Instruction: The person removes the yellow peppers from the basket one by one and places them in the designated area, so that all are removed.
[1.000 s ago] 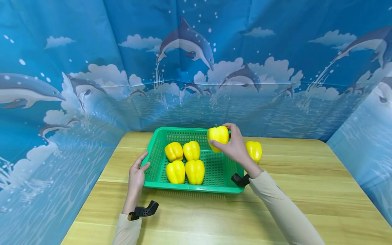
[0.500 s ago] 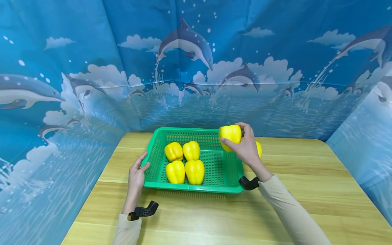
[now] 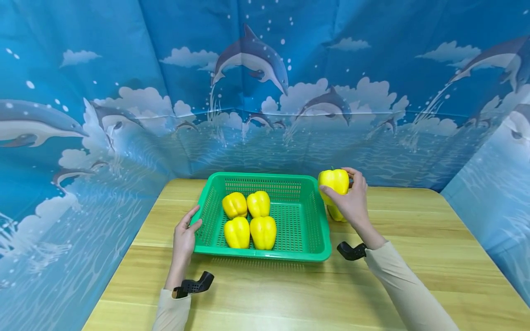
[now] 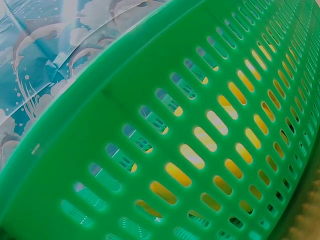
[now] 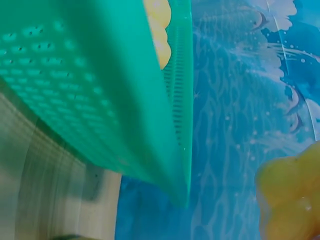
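Note:
A green plastic basket with slotted walls sits on the table, holding several yellow bell peppers grouped toward its left side. My left hand grips the basket's left rim, thumb at the edge. Raised just beyond the right rim, another yellow bell pepper with a green stem is held between the thumb and fingers of my right hand. Below and behind it, one more yellow bell pepper stands on the table, mostly hidden. The right wrist view shows the held pepper at its right edge.
The wooden table extends to the right and in front of the basket. A blue dolphin-print curtain hangs right behind the table and along its sides. The slotted basket wall fills most of the left wrist view.
My right hand has carried its bell pepper rightward from over the basket to past the right rim, covering most of the pepper on the table. My left hand and the basket stay put.

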`<state>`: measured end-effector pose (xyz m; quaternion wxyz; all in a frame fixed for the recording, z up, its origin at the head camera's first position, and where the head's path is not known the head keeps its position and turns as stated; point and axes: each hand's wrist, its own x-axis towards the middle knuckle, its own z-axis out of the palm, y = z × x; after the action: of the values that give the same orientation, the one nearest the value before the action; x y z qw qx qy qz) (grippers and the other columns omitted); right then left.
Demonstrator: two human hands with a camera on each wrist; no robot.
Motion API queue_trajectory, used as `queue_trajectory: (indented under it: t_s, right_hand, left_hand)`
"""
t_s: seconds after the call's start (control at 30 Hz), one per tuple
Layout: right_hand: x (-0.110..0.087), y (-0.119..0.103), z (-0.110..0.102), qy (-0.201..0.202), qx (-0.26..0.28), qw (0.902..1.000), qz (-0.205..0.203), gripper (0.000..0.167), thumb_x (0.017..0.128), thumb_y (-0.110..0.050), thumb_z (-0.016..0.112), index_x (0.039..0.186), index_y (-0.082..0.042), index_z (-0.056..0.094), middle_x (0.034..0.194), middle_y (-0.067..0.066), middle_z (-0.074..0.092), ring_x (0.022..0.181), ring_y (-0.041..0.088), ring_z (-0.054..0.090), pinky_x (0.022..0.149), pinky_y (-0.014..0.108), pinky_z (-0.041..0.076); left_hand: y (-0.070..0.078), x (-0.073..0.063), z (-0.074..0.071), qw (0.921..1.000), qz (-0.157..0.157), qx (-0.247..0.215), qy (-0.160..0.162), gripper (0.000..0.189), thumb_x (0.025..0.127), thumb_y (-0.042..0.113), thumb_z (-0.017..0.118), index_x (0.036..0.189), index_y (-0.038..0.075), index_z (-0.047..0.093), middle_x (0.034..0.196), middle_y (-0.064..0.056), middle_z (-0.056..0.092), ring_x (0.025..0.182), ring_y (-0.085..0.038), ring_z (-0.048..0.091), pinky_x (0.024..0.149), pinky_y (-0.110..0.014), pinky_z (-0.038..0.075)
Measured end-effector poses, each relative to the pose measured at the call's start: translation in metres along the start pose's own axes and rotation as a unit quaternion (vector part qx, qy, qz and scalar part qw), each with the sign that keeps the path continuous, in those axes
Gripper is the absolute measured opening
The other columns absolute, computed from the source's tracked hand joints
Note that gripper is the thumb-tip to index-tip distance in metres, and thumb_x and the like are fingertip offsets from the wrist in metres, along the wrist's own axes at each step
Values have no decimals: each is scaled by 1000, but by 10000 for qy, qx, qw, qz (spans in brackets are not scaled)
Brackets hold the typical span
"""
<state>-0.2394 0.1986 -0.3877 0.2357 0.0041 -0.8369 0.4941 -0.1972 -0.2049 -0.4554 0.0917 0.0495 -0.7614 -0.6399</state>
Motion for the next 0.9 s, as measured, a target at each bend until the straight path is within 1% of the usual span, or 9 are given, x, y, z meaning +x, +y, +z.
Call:
queue_trajectory:
  t_s: [0.17, 0.33, 0.5, 0.63, 0.7, 0.9]
  right_hand:
    - [0, 9, -10, 64, 53, 9999, 133, 70, 80, -30, 76, 135, -7, 39, 128, 16, 37, 109, 30, 34, 77, 40, 35]
    - [2, 22, -19, 75, -32, 9996, 281, 71, 81, -32, 75, 136, -6, 38, 129, 16, 38, 109, 28, 34, 77, 39, 35]
    - [6, 38, -29, 108, 46, 9991, 396, 74, 81, -35, 74, 137, -4, 37, 129, 18, 37, 108, 31, 36, 78, 40, 36]
    - [9, 53, -34, 202, 122, 9980, 580, 75, 81, -36, 74, 137, -4, 37, 130, 18, 37, 109, 33, 38, 77, 40, 38]
    - [11, 60, -37, 198, 91, 9971, 734, 76, 81, -37, 73, 139, -4, 36, 133, 19, 36, 111, 35, 39, 77, 39, 39]
    - [12, 73, -47, 53, -76, 9928, 1194, 79, 86, -36, 69, 147, -6, 27, 142, 19, 30, 116, 35, 40, 76, 31, 42]
  left_hand:
    - [0, 0, 0, 10000, 2, 17, -10, 43, 100, 11, 47, 143, 11, 44, 151, -12, 30, 140, -28, 17, 109, -50, 16]
    - [1, 0, 0, 10000, -2, 18, -7, 43, 100, 11, 47, 143, 11, 44, 151, -12, 30, 140, -28, 17, 109, -51, 16]
    - [1, -1, 0, 10000, -10, 17, 1, 43, 100, 11, 47, 143, 11, 45, 151, -11, 30, 140, -29, 17, 109, -51, 15]
    - [2, -1, 0, 10000, -23, 16, 6, 43, 100, 11, 47, 143, 11, 45, 151, -10, 30, 140, -29, 17, 109, -51, 15]
    - [2, -1, 0, 10000, -26, 3, -1, 43, 100, 11, 47, 143, 11, 44, 151, -10, 30, 140, -29, 17, 109, -51, 15]
    - [2, -1, 0, 10000, -49, -49, -20, 43, 100, 11, 47, 143, 11, 44, 151, -10, 30, 140, -29, 16, 109, -51, 15]
